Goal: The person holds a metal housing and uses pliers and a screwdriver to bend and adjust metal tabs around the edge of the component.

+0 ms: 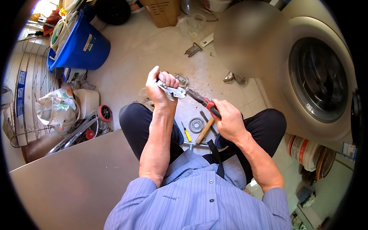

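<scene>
My left hand is raised in front of me, closed around a small shiny metal part. My right hand grips the red and black handles of a pair of pliers, whose jaws reach left and bite the metal part beside my left fingers. Both hands hover above the tiled floor between my knees. Below them lie a yellow-handled screwdriver, a round metal disc and a wooden-handled hammer.
A front-loading washing machine stands at the right, a blue bucket at the upper left, a cardboard box at the top. A flat grey panel lies at my lower left, beside bags, a red wheel and metal clutter.
</scene>
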### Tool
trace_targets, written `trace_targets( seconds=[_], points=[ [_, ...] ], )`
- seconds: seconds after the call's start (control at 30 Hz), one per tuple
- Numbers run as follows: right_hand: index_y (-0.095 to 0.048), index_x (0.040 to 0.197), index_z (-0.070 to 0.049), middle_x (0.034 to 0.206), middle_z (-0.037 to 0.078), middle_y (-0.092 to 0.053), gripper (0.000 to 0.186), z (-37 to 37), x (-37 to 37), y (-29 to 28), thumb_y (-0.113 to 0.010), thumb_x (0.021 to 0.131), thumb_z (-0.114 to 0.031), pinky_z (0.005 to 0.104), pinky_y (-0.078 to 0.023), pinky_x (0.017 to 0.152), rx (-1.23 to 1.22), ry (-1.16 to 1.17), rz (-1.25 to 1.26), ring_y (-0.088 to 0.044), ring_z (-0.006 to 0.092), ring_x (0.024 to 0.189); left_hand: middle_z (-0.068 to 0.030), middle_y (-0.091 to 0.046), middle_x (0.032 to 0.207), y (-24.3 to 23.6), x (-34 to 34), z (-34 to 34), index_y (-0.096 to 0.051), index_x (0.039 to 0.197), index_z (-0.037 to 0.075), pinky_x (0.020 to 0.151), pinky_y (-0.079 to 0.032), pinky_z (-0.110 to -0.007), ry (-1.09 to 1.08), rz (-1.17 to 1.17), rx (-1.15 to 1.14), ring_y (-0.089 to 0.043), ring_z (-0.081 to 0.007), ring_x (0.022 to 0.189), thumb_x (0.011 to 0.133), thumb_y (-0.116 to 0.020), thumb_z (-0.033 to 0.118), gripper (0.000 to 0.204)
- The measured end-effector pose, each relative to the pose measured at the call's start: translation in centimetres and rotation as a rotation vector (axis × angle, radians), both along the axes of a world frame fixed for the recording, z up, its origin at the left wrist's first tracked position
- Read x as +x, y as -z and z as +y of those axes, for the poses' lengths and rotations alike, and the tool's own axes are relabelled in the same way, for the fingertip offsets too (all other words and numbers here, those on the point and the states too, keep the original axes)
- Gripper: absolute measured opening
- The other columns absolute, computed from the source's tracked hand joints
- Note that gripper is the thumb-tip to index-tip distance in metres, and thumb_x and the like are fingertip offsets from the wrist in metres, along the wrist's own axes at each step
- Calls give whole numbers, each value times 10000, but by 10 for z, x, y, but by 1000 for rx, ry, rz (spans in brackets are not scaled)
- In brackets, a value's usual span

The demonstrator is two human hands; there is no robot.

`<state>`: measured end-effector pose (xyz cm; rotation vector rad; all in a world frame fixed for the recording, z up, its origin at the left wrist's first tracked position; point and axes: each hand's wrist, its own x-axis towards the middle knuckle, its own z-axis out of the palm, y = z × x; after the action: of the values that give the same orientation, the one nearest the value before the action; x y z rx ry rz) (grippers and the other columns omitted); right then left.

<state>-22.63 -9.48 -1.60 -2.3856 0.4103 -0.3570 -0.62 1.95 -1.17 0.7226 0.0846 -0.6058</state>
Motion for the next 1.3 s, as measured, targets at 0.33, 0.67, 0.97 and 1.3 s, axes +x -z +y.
trace_targets(
  seconds=[0.33,0.67,0.97,1.3],
  points=[
    [-665,1142,-15,971,187,-683,278,-4,2,-10,-686,907,-162,458,-513,790,241,5,-21,-647,396,916,27,-262,552,23,-3,-4,-298,578,182,538,-240,-345,171,640,-277,-274,-170,547,1034,-450,448,550],
    [-656,1208,-52,980,184,-688,308,-4,-3,-16,-685,922,-163,463,-533,795,193,7,54,-660,403,914,15,-317,576,34,-6,-2,-354,609,168,576,-308,-346,241,612,-399,-333,-181,578,1014,-501,425,501],
    [-602,1361,-30,1182,200,-610,550,-12,-2,-12,-692,820,0,443,-545,866,-271,35,-84,-609,381,1077,23,-293,558,32,-8,-4,-342,600,165,567,-310,-339,358,583,-436,-309,-162,553,1036,-484,375,504],
    [-600,1314,17,1165,186,-594,506,-12,-4,-15,-703,819,6,448,-522,892,-350,73,-102,-594,367,1067,27,-292,526,28,-14,-7,-340,556,167,521,-298,-321,407,481,-385,-278,-154,510,1051,-478,365,551]
  ],
)
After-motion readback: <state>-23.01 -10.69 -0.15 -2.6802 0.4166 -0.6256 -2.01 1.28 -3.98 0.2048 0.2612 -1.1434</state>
